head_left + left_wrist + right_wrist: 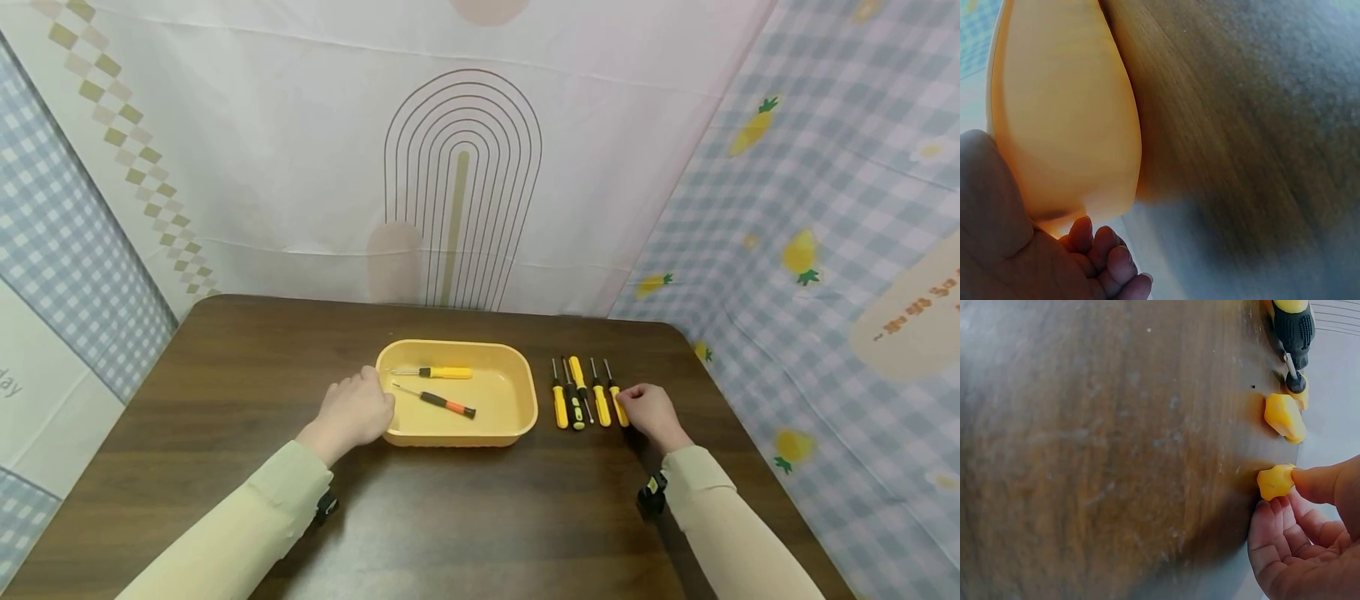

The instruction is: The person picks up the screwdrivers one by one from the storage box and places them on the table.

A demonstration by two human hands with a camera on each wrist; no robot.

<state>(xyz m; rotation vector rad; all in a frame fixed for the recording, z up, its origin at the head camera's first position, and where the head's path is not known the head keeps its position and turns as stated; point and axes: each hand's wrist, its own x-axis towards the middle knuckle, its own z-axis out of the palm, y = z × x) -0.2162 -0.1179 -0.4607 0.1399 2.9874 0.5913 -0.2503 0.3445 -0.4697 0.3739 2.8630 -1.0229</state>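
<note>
A yellow plastic tray [506,387] holds a screwdriver with a yellow handle [450,373] and another with a black and orange handle [447,403]. My left hand [352,408] grips the tray's left end; the left wrist view shows the thumb at the rim and curled fingers beside the outer wall [1066,112]. To the right of the tray, my right hand [651,411] pinches the handle end of the rightmost screwdriver [620,410] in a row on the table. In the right wrist view, thumb and fingers meet at that yellow handle [1274,482].
Several other screwdrivers lie side by side between tray and right hand, including a yellow-handled one [560,406], a black and yellow one [576,410] and one pointing the opposite way [577,375]. The brown table [465,517] meets a hanging cloth [300,167] behind.
</note>
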